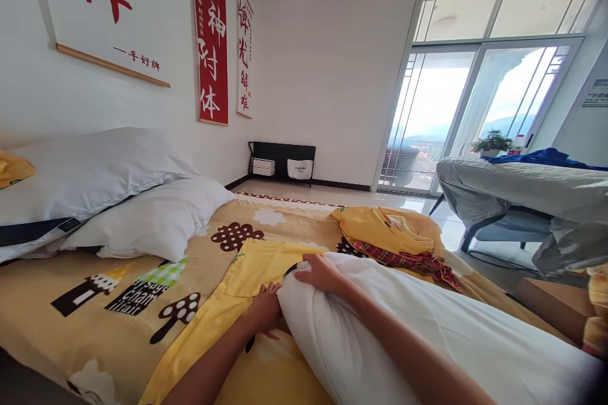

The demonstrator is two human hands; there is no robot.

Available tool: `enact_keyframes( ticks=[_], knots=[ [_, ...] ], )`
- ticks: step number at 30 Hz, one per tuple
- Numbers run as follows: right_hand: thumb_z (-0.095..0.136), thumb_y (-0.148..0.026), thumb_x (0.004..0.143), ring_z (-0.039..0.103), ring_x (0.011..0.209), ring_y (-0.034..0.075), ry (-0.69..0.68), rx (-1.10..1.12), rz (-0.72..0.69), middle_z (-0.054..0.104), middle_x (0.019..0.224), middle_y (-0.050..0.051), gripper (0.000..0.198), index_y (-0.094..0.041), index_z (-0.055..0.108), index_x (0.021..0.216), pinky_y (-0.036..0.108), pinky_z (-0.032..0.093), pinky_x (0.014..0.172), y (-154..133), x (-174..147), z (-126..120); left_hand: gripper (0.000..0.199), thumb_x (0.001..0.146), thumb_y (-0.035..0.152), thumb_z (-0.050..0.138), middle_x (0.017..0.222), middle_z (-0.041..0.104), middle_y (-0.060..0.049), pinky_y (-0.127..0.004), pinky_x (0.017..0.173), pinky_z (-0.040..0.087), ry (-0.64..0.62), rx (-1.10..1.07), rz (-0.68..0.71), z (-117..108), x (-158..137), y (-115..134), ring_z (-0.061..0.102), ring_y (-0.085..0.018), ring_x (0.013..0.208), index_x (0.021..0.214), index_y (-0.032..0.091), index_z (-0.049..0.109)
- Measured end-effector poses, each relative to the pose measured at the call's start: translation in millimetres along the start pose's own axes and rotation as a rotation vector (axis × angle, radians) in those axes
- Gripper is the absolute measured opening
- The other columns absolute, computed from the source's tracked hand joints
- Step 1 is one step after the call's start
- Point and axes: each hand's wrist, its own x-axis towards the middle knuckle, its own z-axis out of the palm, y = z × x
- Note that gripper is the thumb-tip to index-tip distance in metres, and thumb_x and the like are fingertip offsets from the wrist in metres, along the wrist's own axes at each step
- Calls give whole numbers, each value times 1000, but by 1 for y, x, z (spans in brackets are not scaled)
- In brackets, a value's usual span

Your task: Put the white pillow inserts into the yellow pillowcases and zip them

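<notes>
A large white pillow lies across the front right, one end between my two hands. My right hand grips its upper corner, thumb and fingers bent over a dark edge strip. At the left side of that same end my left hand is closed against the pillow, its fingers bent and partly hidden. Beneath both is a flat yellow cloth, perhaps a pillowcase, spread over the patterned bedsheet.
Two white pillows lean by the left wall. Beyond my right hand lies a crumpled yellow garment with red plaid. A cardboard box stands at right, near a covered table. A black low shelf is at the far wall.
</notes>
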Motion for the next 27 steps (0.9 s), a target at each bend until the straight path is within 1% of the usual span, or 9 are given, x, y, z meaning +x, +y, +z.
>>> enact_keyframes(
  ticks=[5, 8, 11, 15, 17, 19, 21, 24, 27],
  knots=[
    [61, -45, 77, 60, 103, 28, -5, -55, -30, 69, 109, 11, 41, -19, 65, 108, 32, 40, 81, -6, -6, 2, 37, 88, 15, 39, 123, 55, -22, -49, 98, 33, 132, 143, -26, -11, 15, -6, 47, -34, 117, 115, 11, 63],
    [59, -47, 78, 61, 104, 29, -34, -80, -66, 70, 106, 11, 38, -20, 67, 104, 34, 40, 84, -10, -5, 10, 38, 91, 15, 36, 122, 56, -18, -46, 98, 32, 181, 198, 33, -28, 27, -13, 46, -31, 118, 119, 17, 61],
    [61, -50, 76, 58, 110, 31, -83, -98, -104, 68, 112, 10, 43, -22, 66, 108, 39, 38, 92, -13, 1, 21, 36, 93, 17, 38, 121, 58, -14, -42, 99, 30, 202, 238, 105, -46, 40, -18, 47, -28, 116, 122, 22, 59],
    [65, -58, 72, 53, 119, 32, -159, -105, -108, 63, 123, 11, 58, -23, 62, 117, 46, 34, 101, -8, 17, 30, 31, 93, 18, 39, 103, 66, -15, -42, 96, 30, 216, 269, 114, -62, 53, -19, 54, -27, 105, 109, 20, 65],
    [59, -60, 78, 50, 122, 31, -197, -104, -91, 59, 128, 12, 58, -23, 59, 122, 48, 35, 102, -2, 26, 30, 28, 92, 18, 42, 99, 67, -14, -42, 95, 30, 221, 278, 98, -64, 56, -18, 56, -27, 102, 101, 19, 68],
    [49, -56, 88, 50, 123, 28, -238, -111, -76, 57, 130, 12, 51, -21, 56, 125, 51, 36, 102, 2, 32, 30, 28, 89, 16, 43, 101, 68, -13, -42, 94, 31, 234, 284, 65, -63, 55, -16, 57, -27, 102, 99, 19, 69],
    [48, -48, 93, 51, 121, 26, -283, -137, -88, 56, 131, 11, 43, -19, 55, 124, 53, 36, 103, 1, 34, 32, 31, 87, 11, 43, 103, 68, -12, -41, 91, 33, 249, 287, 27, -62, 53, -14, 58, -26, 100, 104, 20, 67],
    [55, -39, 91, 53, 119, 25, -359, -195, -152, 59, 125, 9, 35, -17, 59, 118, 55, 35, 104, -7, 31, 39, 34, 84, 6, 42, 103, 68, -12, -41, 88, 36, 260, 293, -11, -60, 51, -13, 60, -26, 100, 106, 18, 66],
    [55, -31, 91, 54, 118, 26, -407, -233, -201, 63, 122, 7, 27, -23, 63, 115, 57, 31, 106, -14, 28, 44, 33, 84, 3, 39, 96, 69, -15, -42, 88, 37, 265, 288, -55, -58, 54, -11, 62, -28, 97, 99, 13, 67]
  ],
)
